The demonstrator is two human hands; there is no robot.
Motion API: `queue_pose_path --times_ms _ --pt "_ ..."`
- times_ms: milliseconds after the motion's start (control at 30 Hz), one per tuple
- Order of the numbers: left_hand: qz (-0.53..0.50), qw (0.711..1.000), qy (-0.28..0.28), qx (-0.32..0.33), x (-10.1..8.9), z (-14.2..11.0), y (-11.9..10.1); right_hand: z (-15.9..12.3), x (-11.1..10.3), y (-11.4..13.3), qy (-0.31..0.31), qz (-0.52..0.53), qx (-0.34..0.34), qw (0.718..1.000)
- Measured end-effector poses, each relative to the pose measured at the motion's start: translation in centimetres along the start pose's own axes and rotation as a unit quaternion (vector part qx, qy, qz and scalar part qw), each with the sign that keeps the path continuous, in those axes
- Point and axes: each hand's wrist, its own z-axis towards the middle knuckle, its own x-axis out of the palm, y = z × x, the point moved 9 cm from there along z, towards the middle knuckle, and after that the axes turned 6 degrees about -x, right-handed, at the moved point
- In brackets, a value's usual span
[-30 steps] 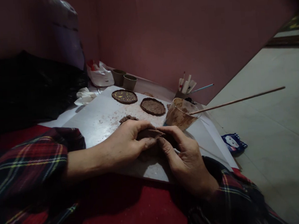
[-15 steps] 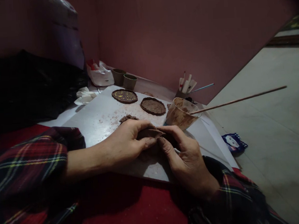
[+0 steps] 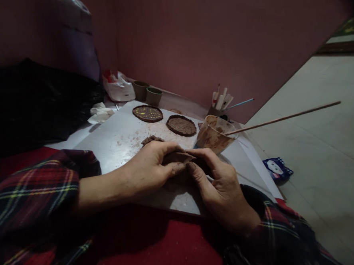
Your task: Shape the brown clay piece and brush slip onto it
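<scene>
A piece of brown clay (image 3: 177, 157) is held between both hands over the front of the white board (image 3: 106, 149). My left hand (image 3: 150, 166) is closed round its left side, thumb in front and fingers behind. With thumb and forefinger, my right hand (image 3: 218, 186) pinches the clay's right end; the thumbs are smeared with clay. Behind my left hand lies a small heap of clay (image 3: 152, 139). Two flat round clay pieces with raised rims lie farther back: a scored one (image 3: 181, 126) and one with yellow specks (image 3: 147, 114). My fingers hide part of the held clay.
Right of the hands stands a clay-smeared clear cup (image 3: 215, 136) with a long thin stick (image 3: 287, 117) jutting far right. Behind it is a holder of tools (image 3: 221, 101). Two small pots (image 3: 154, 97) and a white bag (image 3: 119, 89) stand by the wall. A blue packet (image 3: 276, 168) lies at right.
</scene>
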Motion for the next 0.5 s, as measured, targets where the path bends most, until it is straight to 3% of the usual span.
queue_pose_path --times_ms 500 --pt "0.016 1.000 -0.004 0.010 -0.11 -0.09 -0.01 -0.14 -0.03 0.04 0.000 0.002 0.005 1.000"
